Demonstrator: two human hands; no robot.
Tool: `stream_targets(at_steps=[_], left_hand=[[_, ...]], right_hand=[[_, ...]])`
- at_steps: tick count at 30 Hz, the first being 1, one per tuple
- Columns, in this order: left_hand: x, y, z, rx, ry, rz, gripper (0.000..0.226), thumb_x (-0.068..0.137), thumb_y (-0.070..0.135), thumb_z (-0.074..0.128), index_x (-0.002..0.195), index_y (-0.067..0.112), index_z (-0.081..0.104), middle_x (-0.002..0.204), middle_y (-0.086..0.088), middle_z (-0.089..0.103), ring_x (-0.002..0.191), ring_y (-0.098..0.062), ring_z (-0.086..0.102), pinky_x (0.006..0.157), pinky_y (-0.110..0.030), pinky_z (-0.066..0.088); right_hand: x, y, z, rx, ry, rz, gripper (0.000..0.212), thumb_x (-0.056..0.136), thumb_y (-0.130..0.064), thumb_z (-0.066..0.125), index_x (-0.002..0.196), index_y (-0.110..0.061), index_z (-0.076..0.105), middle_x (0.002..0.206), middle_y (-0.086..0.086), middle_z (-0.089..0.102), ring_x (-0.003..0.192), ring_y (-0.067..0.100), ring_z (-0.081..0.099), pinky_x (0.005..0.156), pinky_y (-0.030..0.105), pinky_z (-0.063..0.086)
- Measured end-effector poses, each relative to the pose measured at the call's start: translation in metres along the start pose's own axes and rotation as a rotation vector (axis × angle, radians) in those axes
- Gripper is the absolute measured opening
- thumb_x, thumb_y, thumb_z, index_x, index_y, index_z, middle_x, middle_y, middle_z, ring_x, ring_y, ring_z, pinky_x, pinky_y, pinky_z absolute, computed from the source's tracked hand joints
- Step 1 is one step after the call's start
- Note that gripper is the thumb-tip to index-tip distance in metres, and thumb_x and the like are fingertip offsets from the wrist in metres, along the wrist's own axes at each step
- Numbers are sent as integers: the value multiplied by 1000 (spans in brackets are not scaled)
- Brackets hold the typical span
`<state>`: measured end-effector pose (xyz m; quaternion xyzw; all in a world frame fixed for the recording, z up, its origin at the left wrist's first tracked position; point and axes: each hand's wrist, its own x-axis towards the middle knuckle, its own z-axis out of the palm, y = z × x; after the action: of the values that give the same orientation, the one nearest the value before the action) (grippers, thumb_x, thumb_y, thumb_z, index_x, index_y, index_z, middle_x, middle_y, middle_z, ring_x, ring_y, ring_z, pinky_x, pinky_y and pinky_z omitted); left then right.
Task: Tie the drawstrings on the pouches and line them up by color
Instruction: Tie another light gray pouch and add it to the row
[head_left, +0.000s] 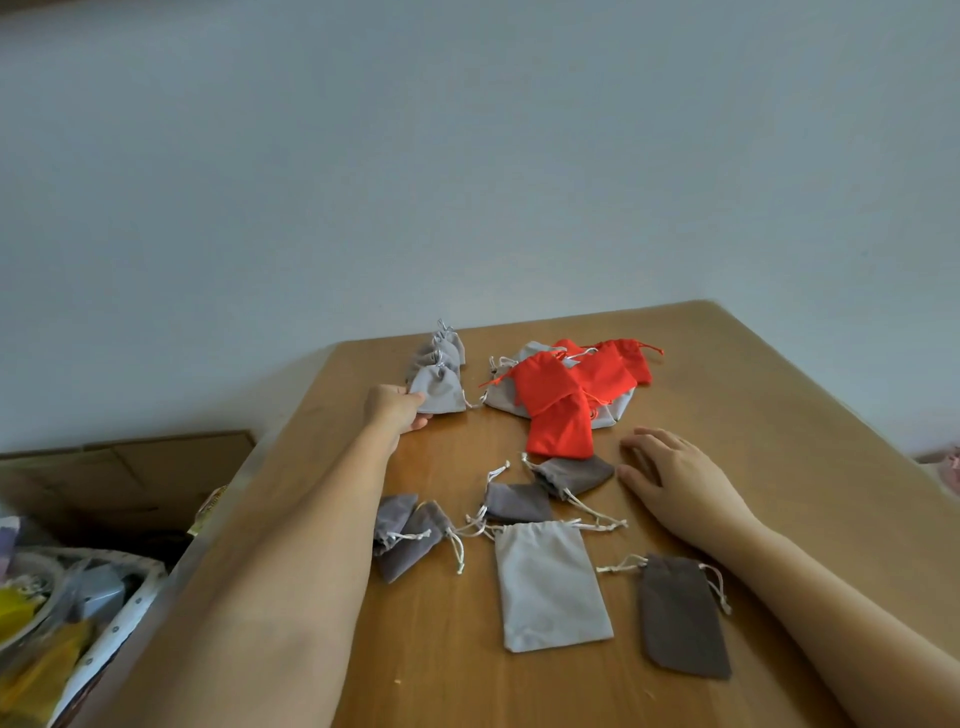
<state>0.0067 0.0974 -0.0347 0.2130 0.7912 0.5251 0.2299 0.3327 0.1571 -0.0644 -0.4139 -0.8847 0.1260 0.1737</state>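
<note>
My left hand (393, 408) reaches to the far left of the wooden table (753, 395) and pinches the near corner of a tied light grey pouch (439, 391). Behind it stands a short row of tied light grey pouches (441, 349). A heap of red pouches (576, 389) lies over more light grey ones at the middle back. My right hand (675, 480) rests flat on the table, fingers spread, holding nothing. Several tied dark grey pouches (519, 501) lie in front. An untied light grey pouch (550, 584) and an untied dark grey pouch (680, 616) lie nearest me.
A cardboard box (130, 467) stands on the floor left of the table. A white basket (104, 639) with yellow and other items sits at the lower left. A plain wall rises behind the table's far edge.
</note>
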Motion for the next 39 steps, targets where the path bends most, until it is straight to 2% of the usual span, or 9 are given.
stream_targets(at_steps=[4, 10, 14, 18, 23, 26, 29, 35, 39], left_hand=[[0, 5, 1, 41, 7, -34, 28, 93, 6, 60, 118, -5, 55, 102, -14, 60, 65, -15, 61, 47, -19, 52], [-10, 12, 0, 340, 107, -13, 30, 90, 21, 65, 104, -6, 60, 72, -7, 58, 55, -16, 55, 46, -22, 46], [-23, 15, -8, 511, 45, 12, 41, 91, 32, 62, 117, -1, 58, 110, -13, 64, 93, -28, 61, 83, -33, 54], [-38, 14, -28, 525, -90, -32, 55, 91, 35, 63, 129, -1, 49, 123, -15, 57, 107, -28, 56, 86, -35, 50], [-79, 6, -51, 657, -238, 118, 38, 87, 44, 65, 108, 13, 65, 86, -5, 60, 78, -19, 57, 80, -29, 44], [-112, -3, -56, 687, -321, 198, 28, 85, 43, 68, 95, 17, 66, 96, 2, 60, 90, -15, 56, 82, -28, 42], [-134, -16, -56, 710, -315, 236, 25, 84, 44, 68, 95, 22, 65, 105, 5, 62, 94, -12, 56, 78, -26, 42], [-160, -31, -52, 732, -211, 264, 34, 84, 47, 66, 107, 22, 65, 117, 3, 61, 107, -16, 56, 86, -29, 44], [-175, -33, -49, 715, -275, 249, 39, 81, 48, 69, 110, 21, 64, 116, 1, 64, 106, -16, 59, 88, -30, 48]], right_hand=[[1, 0, 0, -7, 1, -4, 41, 98, -39, 48, 134, -21, 52, 146, 0, 45, 136, 18, 38, 109, 26, 27], [0, -1, -2, 1, -20, 6, 41, 98, -38, 49, 135, -20, 51, 147, 0, 44, 137, 19, 37, 109, 26, 25], [-3, -3, -5, 34, -25, 19, 39, 98, -35, 51, 134, -19, 53, 146, 1, 45, 134, 20, 40, 107, 26, 29], [-9, -4, -8, 94, -29, 32, 36, 97, -31, 53, 130, -18, 57, 143, 1, 49, 130, 20, 45, 101, 27, 34], [-23, -19, -14, 346, 126, 93, 18, 93, -24, 60, 108, -16, 67, 106, 1, 65, 99, 17, 59, 75, 23, 36], [-37, -43, -22, 438, 160, 12, 4, 87, -23, 69, 87, -19, 69, 87, -7, 67, 80, 8, 58, 64, 10, 38], [-50, -66, -15, 370, 6, -94, 3, 84, -25, 71, 84, -23, 69, 88, -6, 66, 78, 5, 56, 63, 10, 38], [-51, -82, -5, 83, -213, -25, 49, 79, -47, 73, 119, -22, 59, 113, -5, 57, 110, 18, 48, 88, 31, 41], [-52, -79, -9, 149, -170, -19, 25, 75, -33, 78, 69, -17, 59, 68, -5, 48, 78, 19, 48, 55, 25, 30]])
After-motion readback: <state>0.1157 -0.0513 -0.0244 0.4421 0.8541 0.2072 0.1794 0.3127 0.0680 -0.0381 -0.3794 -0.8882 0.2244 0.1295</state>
